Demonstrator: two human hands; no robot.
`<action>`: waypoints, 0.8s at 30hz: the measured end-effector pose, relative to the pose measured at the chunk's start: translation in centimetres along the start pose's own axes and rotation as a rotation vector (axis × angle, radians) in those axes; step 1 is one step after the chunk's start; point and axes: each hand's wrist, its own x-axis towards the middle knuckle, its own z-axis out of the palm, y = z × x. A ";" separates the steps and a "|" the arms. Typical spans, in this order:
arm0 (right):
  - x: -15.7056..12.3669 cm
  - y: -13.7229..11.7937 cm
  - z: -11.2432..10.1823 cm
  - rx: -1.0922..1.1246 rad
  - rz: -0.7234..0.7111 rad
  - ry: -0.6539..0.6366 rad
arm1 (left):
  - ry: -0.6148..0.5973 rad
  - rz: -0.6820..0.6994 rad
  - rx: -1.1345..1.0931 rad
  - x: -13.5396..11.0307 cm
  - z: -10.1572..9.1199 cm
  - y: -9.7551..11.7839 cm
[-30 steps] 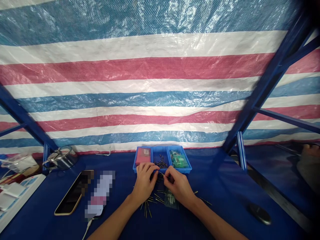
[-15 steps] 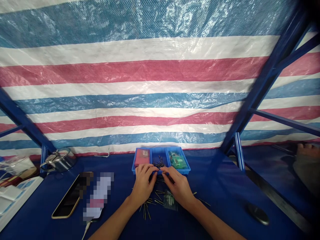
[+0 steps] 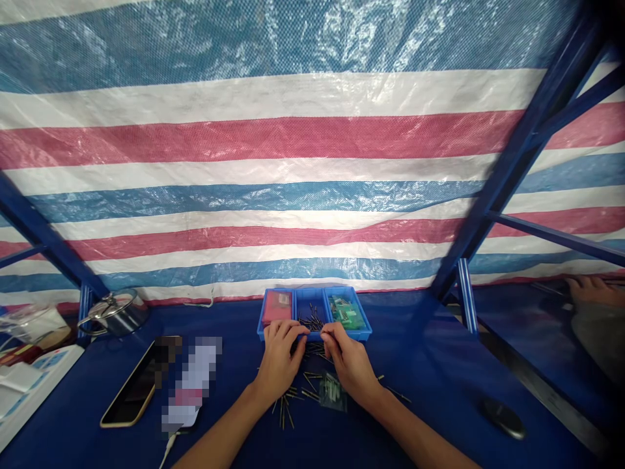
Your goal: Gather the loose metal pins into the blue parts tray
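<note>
My left hand and my right hand rest close together on the blue table, just in front of a blue three-part tray. Both hands have their fingers curled and pinched at the tray's front edge, over several thin dark pins scattered on the cloth. What the fingertips hold is too small to make out. The tray's left part holds something red, its middle part more pins, its right part green pieces. A small clear bag lies by my right wrist.
A phone and a blurred object lie at the left, with a metal lidded pot behind them. A dark oval object lies at the right. Another person's hand shows at the far right. A striped tarp hangs behind.
Both hands have edged a little forward toward the tray's front edge, fingertips drawing closer together. The view has shifted slightly. The other person's hand has moved.
</note>
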 end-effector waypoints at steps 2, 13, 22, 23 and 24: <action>-0.1 0.2 0.2 0.001 0.020 -0.022 | 0.001 0.000 -0.001 0.0 0.0 0.0; -0.2 1.4 0.8 0.063 -0.015 0.002 | 0.003 0.000 -0.012 0.0 0.0 -0.1; 0.1 0.0 0.2 0.121 0.025 -0.035 | 0.019 0.011 0.021 0.0 0.1 -0.1; 0.2 -0.2 0.1 0.118 0.026 -0.038 | 0.017 0.011 0.020 0.0 0.1 -0.1; 0.2 -0.2 0.1 0.115 0.028 -0.040 | 0.015 0.010 0.018 0.0 0.1 -0.1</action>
